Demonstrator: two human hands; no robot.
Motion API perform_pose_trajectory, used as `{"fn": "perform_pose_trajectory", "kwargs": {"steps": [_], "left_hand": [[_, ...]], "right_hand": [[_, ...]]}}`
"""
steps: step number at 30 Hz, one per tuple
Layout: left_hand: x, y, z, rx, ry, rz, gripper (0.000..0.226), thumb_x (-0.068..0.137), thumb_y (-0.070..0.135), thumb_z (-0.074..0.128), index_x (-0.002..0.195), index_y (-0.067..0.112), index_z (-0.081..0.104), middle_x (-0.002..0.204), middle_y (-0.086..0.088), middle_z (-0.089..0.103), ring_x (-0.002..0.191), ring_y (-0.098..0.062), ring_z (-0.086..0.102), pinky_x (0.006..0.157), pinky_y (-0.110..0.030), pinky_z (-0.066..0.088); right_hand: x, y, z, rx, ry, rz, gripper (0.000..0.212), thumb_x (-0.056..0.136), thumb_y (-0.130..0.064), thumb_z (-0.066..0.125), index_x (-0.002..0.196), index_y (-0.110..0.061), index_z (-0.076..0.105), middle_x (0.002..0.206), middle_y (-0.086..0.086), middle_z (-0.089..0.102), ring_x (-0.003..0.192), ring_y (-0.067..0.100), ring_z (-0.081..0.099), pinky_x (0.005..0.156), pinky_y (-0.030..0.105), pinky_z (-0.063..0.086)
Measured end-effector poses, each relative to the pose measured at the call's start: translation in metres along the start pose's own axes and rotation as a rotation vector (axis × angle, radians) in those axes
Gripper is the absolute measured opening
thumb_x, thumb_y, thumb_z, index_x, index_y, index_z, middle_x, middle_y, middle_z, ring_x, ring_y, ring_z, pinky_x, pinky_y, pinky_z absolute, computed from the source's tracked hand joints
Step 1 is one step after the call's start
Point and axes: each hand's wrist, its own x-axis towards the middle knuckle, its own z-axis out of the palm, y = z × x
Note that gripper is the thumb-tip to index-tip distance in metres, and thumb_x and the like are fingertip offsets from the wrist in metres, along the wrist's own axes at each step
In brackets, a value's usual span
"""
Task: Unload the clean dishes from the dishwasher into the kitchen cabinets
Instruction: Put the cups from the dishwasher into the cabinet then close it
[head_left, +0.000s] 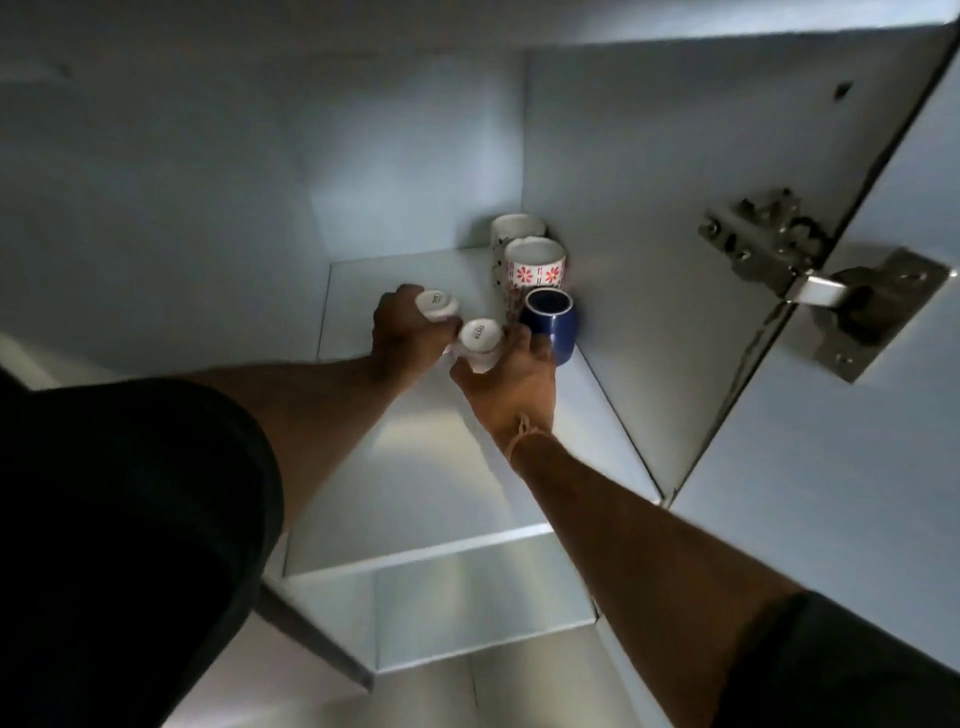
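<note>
Your left hand is up on the shelf with the fingers curled tight around a small white cup. You've got it upside down, so the round base with a little dark stamp faces you. Just right of it, your right hand grips a second white cup, also inverted, same kind of printed mark on the bottom, fingers wrapped around its sides. The two cups sit just beside each other, nearly touching. There's a thin cord on your right wrist. Further right, against the cabinet wall, a blue mug sits in front, then a white mug with red flowers, then another white mug at the back. The door hinge is at far right.
</note>
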Motion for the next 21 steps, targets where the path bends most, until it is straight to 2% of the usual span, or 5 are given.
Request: {"fn": "perform_pose_trajectory", "kwargs": {"steps": [3,5,8,15,21], "left_hand": [[0.018,-0.006,0.013,-0.154,0.019,0.033,0.056,0.055,0.050,0.076,0.103,0.022,0.069,0.099,0.004,0.072,0.095,-0.015,0.068,0.081,-0.031,0.057],[0.032,-0.012,0.019,-0.212,0.025,0.017,0.059,0.057,0.048,0.084,0.108,0.026,0.065,0.103,0.008,0.070,0.095,-0.009,0.067,0.083,-0.028,0.057],[0.052,-0.019,0.029,-0.248,0.031,0.007,0.063,0.051,0.049,0.089,0.106,0.032,0.063,0.101,0.014,0.070,0.092,-0.004,0.067,0.083,-0.027,0.058],[0.086,-0.023,0.043,-0.305,-0.042,0.064,0.067,0.049,0.044,0.092,0.112,0.034,0.069,0.101,0.016,0.073,0.097,-0.005,0.068,0.089,-0.033,0.058],[0.102,-0.027,0.050,-0.397,-0.120,0.058,0.055,0.053,0.035,0.085,0.107,0.034,0.073,0.099,0.015,0.075,0.097,-0.008,0.071,0.089,-0.039,0.059]], "right_hand": [[0.009,0.000,0.013,0.005,0.028,-0.035,0.060,0.077,-0.046,0.069,0.121,-0.011,0.048,0.114,0.012,0.054,0.101,0.034,0.058,0.080,0.041,0.051],[0.015,-0.001,0.019,0.008,0.012,-0.032,0.061,0.081,-0.045,0.066,0.127,-0.013,0.041,0.114,0.012,0.058,0.097,0.036,0.061,0.076,0.041,0.050],[0.022,-0.001,0.022,-0.071,-0.043,-0.026,0.063,0.089,-0.044,0.059,0.135,-0.012,0.031,0.113,0.015,0.063,0.098,0.040,0.062,0.077,0.040,0.049],[0.034,-0.007,0.027,-0.314,-0.052,-0.154,0.044,0.099,-0.044,0.043,0.123,-0.006,0.047,0.111,0.013,0.065,0.099,0.034,0.065,0.075,0.037,0.050],[0.039,-0.013,0.035,-0.485,0.014,-0.184,0.031,0.101,-0.026,0.042,0.120,-0.003,0.053,0.108,0.010,0.068,0.095,0.030,0.068,0.072,0.034,0.052]]}}
